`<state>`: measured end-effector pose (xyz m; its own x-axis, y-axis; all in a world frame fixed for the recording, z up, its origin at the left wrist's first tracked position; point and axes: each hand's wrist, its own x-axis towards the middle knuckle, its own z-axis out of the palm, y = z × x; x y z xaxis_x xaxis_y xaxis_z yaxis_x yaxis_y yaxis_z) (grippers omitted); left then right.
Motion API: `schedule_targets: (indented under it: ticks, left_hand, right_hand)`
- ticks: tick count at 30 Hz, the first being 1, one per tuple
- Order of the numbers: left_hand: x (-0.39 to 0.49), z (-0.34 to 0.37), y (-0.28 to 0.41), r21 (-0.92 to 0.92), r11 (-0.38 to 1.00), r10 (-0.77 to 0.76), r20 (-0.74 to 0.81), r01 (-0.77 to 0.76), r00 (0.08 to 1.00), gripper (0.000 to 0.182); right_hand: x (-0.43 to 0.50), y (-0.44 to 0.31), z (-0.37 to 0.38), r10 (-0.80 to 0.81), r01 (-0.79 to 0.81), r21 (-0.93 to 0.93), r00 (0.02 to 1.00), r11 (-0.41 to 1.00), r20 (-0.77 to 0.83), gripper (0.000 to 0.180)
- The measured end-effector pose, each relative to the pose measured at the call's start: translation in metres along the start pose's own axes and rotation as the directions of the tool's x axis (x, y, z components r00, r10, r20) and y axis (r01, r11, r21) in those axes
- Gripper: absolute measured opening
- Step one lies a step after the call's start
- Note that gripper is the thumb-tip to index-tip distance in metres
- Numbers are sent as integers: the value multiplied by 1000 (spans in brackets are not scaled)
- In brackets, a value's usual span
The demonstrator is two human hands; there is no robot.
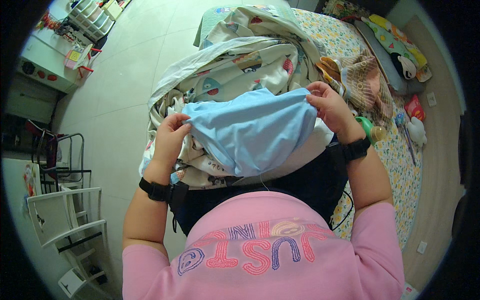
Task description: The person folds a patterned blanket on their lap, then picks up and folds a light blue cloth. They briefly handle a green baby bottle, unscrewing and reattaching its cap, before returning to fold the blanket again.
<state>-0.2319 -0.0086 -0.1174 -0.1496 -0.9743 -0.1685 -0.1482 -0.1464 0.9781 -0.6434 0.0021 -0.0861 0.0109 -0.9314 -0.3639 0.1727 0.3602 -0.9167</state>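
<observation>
A light blue cloth [251,131] is stretched between my hands, its lower part hanging in loose folds. My left hand [173,129] pinches its left end between thumb and fingers. At the upper right corner, my right hand [328,103] grips the cloth the same way. Beneath and beyond it lies a heaped cream fabric [225,84] printed with cartoon figures, part of it over my lap. A plain whitish cloth [300,153] shows under the blue one's lower right edge. I cannot tell what garment or piece the blue cloth is.
The bed has a floral sheet [393,150]. To the right lie a striped brown cloth [363,78], a green bottle-like item [364,125], a white plush toy [416,131] and pillows [390,48]. A white folded chair [48,217] stands on the left floor.
</observation>
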Motion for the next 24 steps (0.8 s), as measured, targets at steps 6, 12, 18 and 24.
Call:
schedule_targets:
  ticks: [6, 12, 18, 24]
  left_hand:
    - [-20, 48, 51, -9, 981, 179, 417, -193, 891, 21]
    - [-28, 69, 79, -108, 994, 87, 682, -17, 726, 32]
    - [-13, 28, 36, 133, 988, -117, 295, 81, 948, 23]
    - [-2, -9, 0, 1, 988, -153, 80, 154, 985, 23]
  right_hand:
    - [-14, -4, 51, 58, 64, -206, 842, 976, 536, 72]
    - [-11, -7, 87, 167, 197, -594, 849, 780, 501, 37]
    - [3, -40, -4, -222, 225, -187, 974, 956, 37, 18]
    - [27, -94, -118, -379, 468, -12, 702, 884, -603, 36]
